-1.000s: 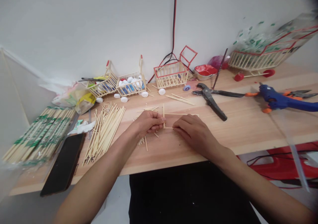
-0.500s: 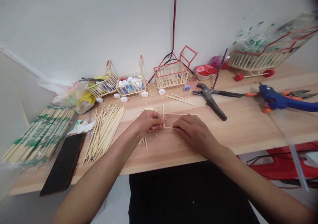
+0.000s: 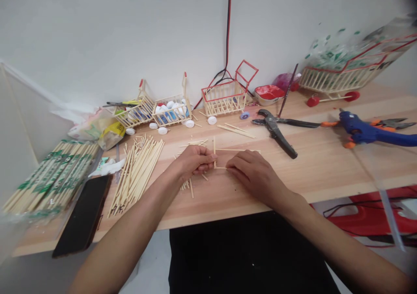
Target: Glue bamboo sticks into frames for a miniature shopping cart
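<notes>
With thumb and fingers, my left hand (image 3: 198,159) pinches a short wooden stick (image 3: 214,146) that points away from me. My right hand (image 3: 249,168) is closed on a longer wooden stick (image 3: 222,168) lying crosswise, whose left end meets the short one. Farther back, another crosswise stick (image 3: 237,150) reaches from the short stick to beyond my right fingers. Together they look like part of a frame; whether the joints are fixed I cannot tell. Short stick pieces (image 3: 191,189) lie beside and under my left hand.
Left are a pile of loose sticks (image 3: 140,168), wrapped chopsticks (image 3: 52,172) and a black phone-like slab (image 3: 83,216). Small stick carts (image 3: 224,98) line the wall. A ratchet-style cutter (image 3: 276,131), a blue glue gun (image 3: 365,131) and a red paint dish (image 3: 269,95) are on the right.
</notes>
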A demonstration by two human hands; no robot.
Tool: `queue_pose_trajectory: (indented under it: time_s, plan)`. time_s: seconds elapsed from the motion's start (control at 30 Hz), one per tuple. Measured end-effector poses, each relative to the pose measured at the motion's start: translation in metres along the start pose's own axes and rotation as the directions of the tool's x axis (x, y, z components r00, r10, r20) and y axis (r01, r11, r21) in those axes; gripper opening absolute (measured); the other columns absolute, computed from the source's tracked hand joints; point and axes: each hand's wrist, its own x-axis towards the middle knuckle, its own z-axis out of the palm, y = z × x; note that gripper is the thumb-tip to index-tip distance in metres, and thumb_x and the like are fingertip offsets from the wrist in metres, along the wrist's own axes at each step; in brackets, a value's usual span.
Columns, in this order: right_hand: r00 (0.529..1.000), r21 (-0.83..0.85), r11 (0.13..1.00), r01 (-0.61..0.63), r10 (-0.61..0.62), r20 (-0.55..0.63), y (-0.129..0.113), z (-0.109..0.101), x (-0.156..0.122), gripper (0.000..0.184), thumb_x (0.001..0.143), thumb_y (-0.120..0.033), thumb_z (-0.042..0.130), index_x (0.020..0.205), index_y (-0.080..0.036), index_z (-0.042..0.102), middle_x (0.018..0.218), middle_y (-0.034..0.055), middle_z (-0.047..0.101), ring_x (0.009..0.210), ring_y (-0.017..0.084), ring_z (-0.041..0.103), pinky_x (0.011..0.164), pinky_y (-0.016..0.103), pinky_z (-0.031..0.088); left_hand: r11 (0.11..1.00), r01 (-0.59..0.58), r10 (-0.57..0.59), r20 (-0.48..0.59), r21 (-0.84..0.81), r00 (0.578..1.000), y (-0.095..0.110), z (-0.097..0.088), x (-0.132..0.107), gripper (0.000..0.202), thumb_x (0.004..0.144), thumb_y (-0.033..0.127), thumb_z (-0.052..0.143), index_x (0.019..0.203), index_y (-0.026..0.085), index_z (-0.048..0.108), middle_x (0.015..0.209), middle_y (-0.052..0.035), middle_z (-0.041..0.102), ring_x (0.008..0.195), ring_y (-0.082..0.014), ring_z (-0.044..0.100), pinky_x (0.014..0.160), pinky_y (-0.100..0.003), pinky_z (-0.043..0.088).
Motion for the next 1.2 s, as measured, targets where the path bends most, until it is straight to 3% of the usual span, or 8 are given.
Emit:
queue_pose_trajectory:
  time_s: [0.17,0.33,0.53,0.63,0.77,0.93,1.2]
  plan:
    - [1.0,0.034,0.999,-0.006,0.006,-0.024,0.002,0.001,-0.002,0.02,0.096,-0.022,0.048,0.087,-0.017,0.065,0.084,0.0072,0.065,0.082,0.021,0.056,0.076,0.036,0.041,1.0,0.003,-0.003,-0.013,-0.02,1.0,-0.001,-0.001,0.001,0.036,0.056,0.034,0.084,0.06,0.009,0.058,0.048,0.001,0.053,0.033,-0.0007,0.03,0.031,-0.015,0.014]
    - [0.989,0.086,0.996,-0.017,0.03,-0.143,0.003,0.0,-0.002,0.017,0.096,-0.021,0.049,0.093,-0.018,0.066,0.09,0.0073,0.067,0.088,0.021,0.058,0.08,0.036,0.043,1.0,0.004,-0.005,-0.013,-0.029,1.0,-0.001,0.0,0.001,0.034,0.058,0.032,0.083,0.06,0.01,0.058,0.048,0.0007,0.054,0.033,-0.0006,0.03,0.031,-0.015,0.014]
    - [0.96,0.061,0.989,-0.138,0.148,-0.238,0.017,-0.014,0.005,0.016,0.095,-0.021,0.051,0.09,-0.017,0.066,0.087,0.0062,0.068,0.086,0.02,0.06,0.078,0.034,0.044,0.999,0.029,-0.029,-0.02,-0.014,0.999,0.001,0.001,0.0,0.031,0.064,0.03,0.081,0.06,0.01,0.058,0.046,0.0019,0.052,0.032,-0.0004,0.029,0.031,-0.015,0.014]
    - [0.972,0.01,0.987,-0.162,0.161,-0.169,0.033,-0.019,0.011,0.014,0.093,-0.022,0.053,0.089,-0.018,0.066,0.086,0.0059,0.068,0.083,0.021,0.06,0.075,0.034,0.043,0.999,0.043,-0.043,-0.028,-0.022,0.999,0.001,0.001,0.0,0.031,0.063,0.029,0.081,0.059,0.01,0.058,0.046,0.0019,0.052,0.032,-0.0003,0.029,0.031,-0.015,0.014]
    - [0.987,-0.069,0.986,-0.151,0.154,0.042,0.051,-0.018,0.024,0.008,0.088,-0.023,0.059,0.085,-0.02,0.066,0.085,0.0053,0.067,0.082,0.022,0.059,0.076,0.035,0.041,0.999,0.039,-0.04,-0.025,-0.023,0.999,0.001,0.001,0.0,0.028,0.066,0.026,0.079,0.058,0.01,0.058,0.044,0.0024,0.05,0.031,-0.0002,0.029,0.031,-0.015,0.014]
    - [0.954,-0.201,0.973,-0.111,0.161,0.253,0.052,-0.016,0.037,0.009,0.087,-0.024,0.06,0.08,-0.02,0.065,0.086,0.0062,0.067,0.085,0.024,0.058,0.075,0.035,0.037,0.999,0.043,-0.043,-0.06,-0.011,0.997,0.001,0.002,0.001,0.02,0.073,0.017,0.069,0.059,0.011,0.057,0.046,0.0012,0.053,0.031,-0.0007,0.03,0.031,-0.015,0.013]
    - [0.931,-0.22,0.969,-0.117,0.184,0.315,0.048,-0.017,0.042,0.011,0.086,-0.02,0.059,0.075,-0.019,0.061,0.084,0.0061,0.068,0.082,0.023,0.057,0.072,0.033,0.035,0.999,0.039,-0.036,-0.082,0.034,0.996,-0.001,0.003,0.002,0.018,0.074,0.019,0.067,0.061,0.011,0.057,0.048,0.0013,0.054,0.032,-0.0011,0.032,0.031,-0.014,0.014]
